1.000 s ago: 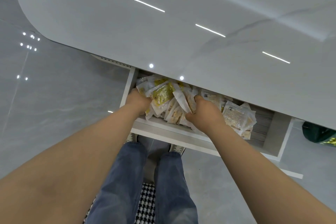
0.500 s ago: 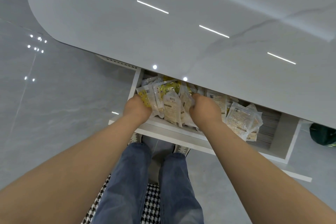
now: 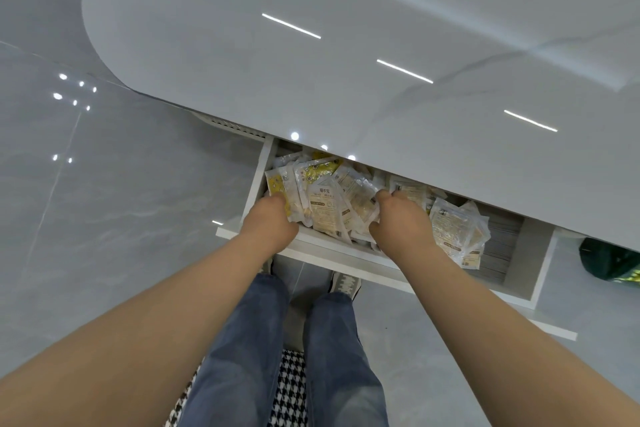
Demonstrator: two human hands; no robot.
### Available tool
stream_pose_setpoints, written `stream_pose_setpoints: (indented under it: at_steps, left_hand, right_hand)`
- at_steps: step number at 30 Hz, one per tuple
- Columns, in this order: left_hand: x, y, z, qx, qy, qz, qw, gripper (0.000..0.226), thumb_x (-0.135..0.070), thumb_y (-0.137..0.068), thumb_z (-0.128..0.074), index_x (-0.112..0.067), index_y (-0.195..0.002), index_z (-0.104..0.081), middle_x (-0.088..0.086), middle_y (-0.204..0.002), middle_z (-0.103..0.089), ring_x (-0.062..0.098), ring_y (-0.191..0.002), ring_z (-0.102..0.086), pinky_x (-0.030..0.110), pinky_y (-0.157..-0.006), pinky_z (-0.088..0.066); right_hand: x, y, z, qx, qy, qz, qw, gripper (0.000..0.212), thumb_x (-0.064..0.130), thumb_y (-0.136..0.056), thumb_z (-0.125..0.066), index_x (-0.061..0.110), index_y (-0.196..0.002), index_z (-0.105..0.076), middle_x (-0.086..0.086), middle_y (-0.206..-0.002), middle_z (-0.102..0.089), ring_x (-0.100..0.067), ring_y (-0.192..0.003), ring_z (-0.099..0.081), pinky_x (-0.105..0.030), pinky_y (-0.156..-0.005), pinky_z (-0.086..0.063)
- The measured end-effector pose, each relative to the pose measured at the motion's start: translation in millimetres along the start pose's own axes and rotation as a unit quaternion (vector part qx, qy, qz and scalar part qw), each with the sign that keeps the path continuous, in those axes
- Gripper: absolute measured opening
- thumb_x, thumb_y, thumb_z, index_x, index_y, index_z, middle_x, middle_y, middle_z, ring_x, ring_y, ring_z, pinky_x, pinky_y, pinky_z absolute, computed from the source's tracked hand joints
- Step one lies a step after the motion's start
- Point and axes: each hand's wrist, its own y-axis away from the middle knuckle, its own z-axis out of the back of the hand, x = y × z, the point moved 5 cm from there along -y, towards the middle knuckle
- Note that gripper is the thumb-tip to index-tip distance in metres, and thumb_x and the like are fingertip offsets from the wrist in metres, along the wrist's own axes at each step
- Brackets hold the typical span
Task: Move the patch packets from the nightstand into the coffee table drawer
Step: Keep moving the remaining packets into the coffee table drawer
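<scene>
Gripping a bundle of patch packets [image 3: 325, 208] from both sides, the left hand [image 3: 273, 220] and right hand [image 3: 403, 224] hold it inside the open coffee table drawer [image 3: 332, 251]. Other packets [image 3: 453, 232] already lie there, so only the release seems left.

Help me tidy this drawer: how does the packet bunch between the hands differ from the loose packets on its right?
The packet bunch is gripped from both sides by the left hand and right hand; the loose packets lie untouched. The packet bunch stands fanned on edge; the loose packets lie flatter. The packet bunch includes yellow-printed wrappers; the loose packets look pale. Both sit inside the open drawer.
</scene>
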Motion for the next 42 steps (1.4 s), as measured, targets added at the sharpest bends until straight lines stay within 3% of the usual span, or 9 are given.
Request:
stream_pose_setpoints:
  at_steps: [7, 13, 28, 33, 42]
  left_hand:
    - [-18.9, 56.9, 38.8, 0.01, -0.02, -0.042, 0.999, 0.036, -0.016, -0.087, -0.057, -0.008, -0.121, -0.052, 0.009, -0.12, -0.057, 0.025, -0.106, -0.056, 0.03, -0.081, -0.046]
    - [-42.3, 131.9, 75.2, 0.005, -0.041, -0.07, 0.997, 0.035, -0.02, -0.087, -0.057, -0.011, -0.12, -0.05, 0.008, -0.119, -0.055, 0.022, -0.104, -0.054, 0.033, -0.085, -0.049]
    - [-76.7, 348.5, 173.6, -0.128, -0.004, -0.097, 0.987, 0.041, -0.027, -0.088, -0.056, -0.021, -0.128, -0.048, 0.001, -0.126, -0.055, 0.019, -0.113, -0.053, 0.026, -0.089, -0.042]
    - [-63.9, 392.2, 208.2, -0.17, 0.016, -0.093, 0.981, 0.037, -0.028, -0.089, -0.056, -0.018, -0.124, -0.05, 0.001, -0.125, -0.056, 0.019, -0.113, -0.053, 0.031, -0.095, -0.044]
    - [-1.6, 436.6, 291.8, -0.232, 0.06, -0.072, 0.968, 0.046, -0.028, -0.091, -0.055, -0.02, -0.135, -0.044, 0.001, -0.131, -0.052, 0.016, -0.119, -0.05, 0.026, -0.098, -0.041]
  right_hand:
    - [5.2, 56.1, 47.6, -0.001, 0.006, 0.033, 0.999, 0.04, 0.018, -0.087, -0.056, 0.015, -0.126, -0.049, -0.007, -0.115, -0.055, -0.025, -0.099, -0.058, -0.028, -0.066, -0.04]
    - [17.1, 121.9, 105.9, -0.03, -0.006, 0.071, 0.997, 0.038, 0.021, -0.087, -0.057, 0.015, -0.123, -0.052, -0.006, -0.116, -0.057, -0.024, -0.1, -0.058, -0.03, -0.076, -0.047]
    - [61.2, 299.0, 239.6, -0.086, -0.003, 0.209, 0.974, 0.045, 0.026, -0.087, -0.054, 0.022, -0.131, -0.047, -0.001, -0.12, -0.056, -0.02, -0.106, -0.055, -0.031, -0.086, -0.047]
    - [94.1, 330.5, 272.5, -0.105, 0.018, 0.249, 0.963, 0.039, 0.029, -0.087, -0.053, 0.023, -0.126, -0.049, 0.001, -0.113, -0.057, -0.019, -0.1, -0.055, -0.029, -0.082, -0.047]
    - [208.7, 360.7, 320.8, -0.127, 0.059, 0.325, 0.935, 0.04, 0.026, -0.086, -0.056, 0.024, -0.126, -0.051, 0.0, -0.119, -0.058, -0.02, -0.105, -0.056, -0.033, -0.089, -0.048]
